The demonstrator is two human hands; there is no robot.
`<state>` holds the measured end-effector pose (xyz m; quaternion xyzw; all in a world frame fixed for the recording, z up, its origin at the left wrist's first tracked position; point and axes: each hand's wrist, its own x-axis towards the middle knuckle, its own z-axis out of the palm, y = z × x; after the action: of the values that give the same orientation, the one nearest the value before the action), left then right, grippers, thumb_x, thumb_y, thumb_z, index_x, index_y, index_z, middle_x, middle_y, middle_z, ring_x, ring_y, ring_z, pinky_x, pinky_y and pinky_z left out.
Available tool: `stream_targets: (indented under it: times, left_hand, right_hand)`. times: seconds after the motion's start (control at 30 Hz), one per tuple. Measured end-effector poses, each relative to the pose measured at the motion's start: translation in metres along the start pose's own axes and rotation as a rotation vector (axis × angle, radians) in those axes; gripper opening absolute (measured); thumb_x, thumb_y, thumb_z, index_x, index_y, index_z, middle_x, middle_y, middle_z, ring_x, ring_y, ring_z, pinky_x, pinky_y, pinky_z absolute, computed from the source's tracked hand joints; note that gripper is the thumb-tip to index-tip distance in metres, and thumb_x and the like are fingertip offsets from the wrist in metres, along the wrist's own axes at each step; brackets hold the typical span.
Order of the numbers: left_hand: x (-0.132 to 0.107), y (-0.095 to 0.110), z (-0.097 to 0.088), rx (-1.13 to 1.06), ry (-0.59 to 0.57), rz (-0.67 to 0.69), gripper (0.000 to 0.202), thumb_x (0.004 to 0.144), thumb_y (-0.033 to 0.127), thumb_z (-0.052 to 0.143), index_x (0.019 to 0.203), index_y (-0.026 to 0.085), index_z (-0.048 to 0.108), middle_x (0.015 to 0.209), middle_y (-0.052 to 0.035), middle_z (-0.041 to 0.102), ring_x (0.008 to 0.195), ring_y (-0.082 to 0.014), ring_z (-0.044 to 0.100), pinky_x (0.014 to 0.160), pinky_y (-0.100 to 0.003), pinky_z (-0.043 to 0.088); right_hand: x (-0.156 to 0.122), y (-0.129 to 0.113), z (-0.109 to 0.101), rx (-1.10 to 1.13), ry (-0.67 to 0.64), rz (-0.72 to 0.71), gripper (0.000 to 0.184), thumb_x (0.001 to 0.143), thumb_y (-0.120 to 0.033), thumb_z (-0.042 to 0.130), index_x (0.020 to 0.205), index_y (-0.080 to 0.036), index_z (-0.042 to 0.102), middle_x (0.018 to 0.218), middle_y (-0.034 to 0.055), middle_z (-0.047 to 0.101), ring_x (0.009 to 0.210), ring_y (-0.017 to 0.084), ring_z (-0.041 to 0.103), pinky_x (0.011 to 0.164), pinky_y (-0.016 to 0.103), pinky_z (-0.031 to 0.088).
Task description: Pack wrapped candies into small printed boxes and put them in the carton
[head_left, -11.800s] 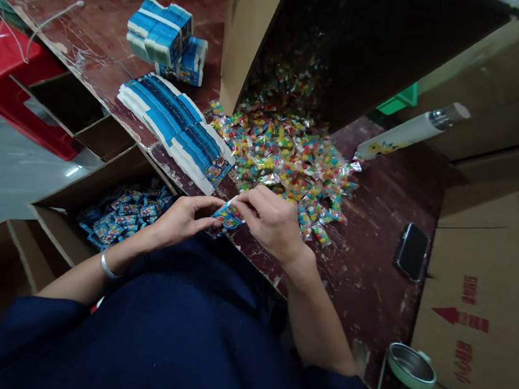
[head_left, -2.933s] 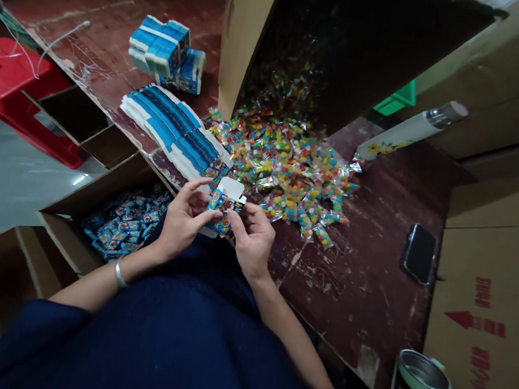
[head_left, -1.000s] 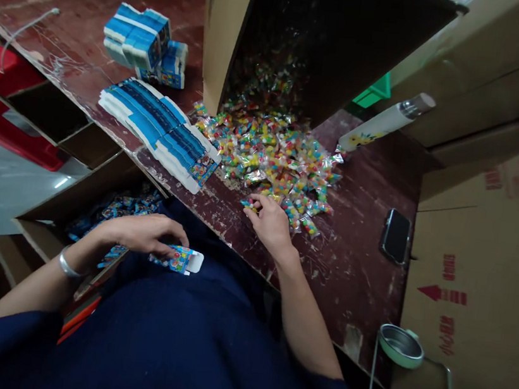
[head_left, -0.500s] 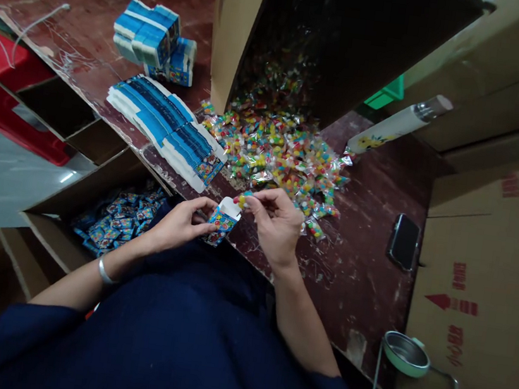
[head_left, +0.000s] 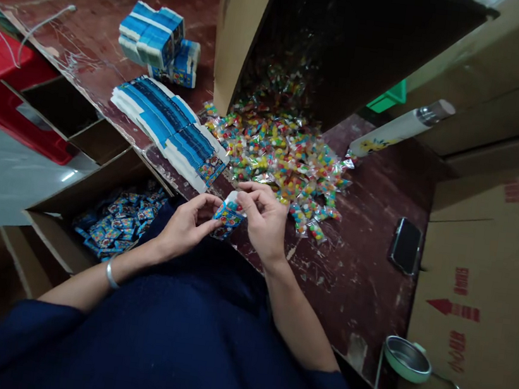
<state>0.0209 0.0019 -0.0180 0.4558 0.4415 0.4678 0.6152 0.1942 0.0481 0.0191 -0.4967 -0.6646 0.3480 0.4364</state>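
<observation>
A small blue printed carton (head_left: 228, 214) is pinched between both hands at the near edge of the table (head_left: 369, 234). My left hand (head_left: 186, 226) grips its lower side. My right hand (head_left: 263, 217) is closed over its top end, fingers pressed on the white flap. Just beyond lies a heap of clear packets of coloured candy (head_left: 287, 160), spilling from a tipped cardboard box (head_left: 242, 33).
A fanned row of flat blue cartons (head_left: 172, 132) and bundled stacks (head_left: 158, 41) lie at the left. An open box of filled cartons (head_left: 117, 220) sits below the table edge. A phone (head_left: 404, 245), a bottle (head_left: 399, 130), a metal cup (head_left: 407, 361) and a red stool (head_left: 1, 84) surround me.
My right hand picked a candy packet from the heap and brought it to the carton's open end. Now its fingers press on the carton's top flap, and the packet no longer shows.
</observation>
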Motion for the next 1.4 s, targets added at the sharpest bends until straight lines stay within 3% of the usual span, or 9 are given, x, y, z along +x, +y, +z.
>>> stream_targets:
  times: [0.13,0.27,0.37,0.53,0.67,0.87,1.07,1.4]
  left_hand:
    - [0.0,-0.001,0.003,-0.036,0.125,0.112,0.04,0.084,0.035,0.082,0.113,0.02,0.059,0.103,-0.0036,0.064,0.09,-0.0145,0.066,0.083,-0.025,0.058]
    - [-0.001,0.004,-0.001,-0.061,0.129,0.138,0.055,0.086,0.037,0.081,0.132,0.024,0.055,0.102,-0.0019,0.062,0.088,-0.0139,0.066,0.083,-0.025,0.057]
    - [-0.002,0.006,-0.003,-0.072,0.074,0.111,0.05,0.087,0.037,0.079,0.13,0.021,0.059,0.103,-0.0033,0.063,0.089,-0.0151,0.066,0.082,-0.026,0.056]
    - [-0.001,0.006,-0.003,-0.113,-0.035,0.046,0.037,0.085,0.037,0.082,0.109,0.018,0.062,0.097,-0.002,0.063,0.078,-0.0114,0.062,0.073,-0.022,0.054]
    - [0.002,0.006,-0.004,-0.217,-0.015,0.038,0.05,0.08,0.036,0.087,0.115,0.023,0.054,0.099,0.0001,0.063,0.081,-0.0115,0.066,0.077,-0.023,0.057]
    - [0.0,0.005,-0.008,-0.071,0.046,0.087,0.046,0.083,0.034,0.082,0.12,0.022,0.057,0.1,-0.0018,0.061,0.089,-0.0138,0.064,0.079,-0.023,0.058]
    - [-0.001,0.008,-0.014,0.03,0.012,0.141,0.045,0.087,0.024,0.076,0.129,0.022,0.06,0.108,-0.0052,0.064,0.098,-0.0176,0.067,0.092,-0.031,0.061]
    - [-0.001,0.012,-0.024,0.111,-0.039,0.153,0.05,0.09,0.025,0.073,0.139,0.021,0.063,0.131,-0.0099,0.069,0.108,-0.0205,0.068,0.096,-0.033,0.062]
  right_hand:
    - [-0.004,0.0,0.002,-0.078,-0.123,-0.108,0.029,0.102,-0.042,0.059,0.086,-0.025,0.076,0.114,0.009,0.076,0.111,0.027,0.068,0.102,0.046,0.054]
    - [-0.014,0.006,0.001,0.144,-0.123,0.05,0.033,0.098,-0.049,0.066,0.124,-0.029,0.071,0.123,0.0069,0.075,0.104,0.024,0.074,0.089,0.038,0.062]
    - [-0.022,0.011,0.004,0.231,-0.107,0.115,0.031,0.092,-0.049,0.074,0.113,-0.027,0.073,0.11,0.0052,0.077,0.096,0.023,0.076,0.087,0.037,0.064]
    - [-0.026,0.015,0.012,0.17,-0.014,0.002,0.02,0.094,-0.043,0.073,0.086,-0.024,0.073,0.112,0.0077,0.076,0.101,0.024,0.074,0.091,0.039,0.061]
    - [-0.024,0.01,0.016,0.215,0.058,0.026,0.025,0.091,-0.046,0.076,0.104,-0.026,0.068,0.104,0.0064,0.078,0.097,0.023,0.076,0.089,0.039,0.062]
    - [-0.009,0.001,0.013,0.282,-0.076,0.194,0.036,0.079,-0.055,0.084,0.081,-0.023,0.068,0.086,0.004,0.076,0.078,0.019,0.07,0.072,0.033,0.06]
    - [0.007,0.004,0.006,0.33,-0.123,0.269,0.034,0.072,-0.048,0.09,0.073,-0.02,0.072,0.081,0.0035,0.075,0.074,0.018,0.069,0.07,0.033,0.059]
    - [0.013,0.004,0.015,0.358,-0.132,0.331,0.032,0.07,-0.045,0.09,0.072,-0.02,0.07,0.081,0.0029,0.075,0.072,0.017,0.067,0.07,0.033,0.057]
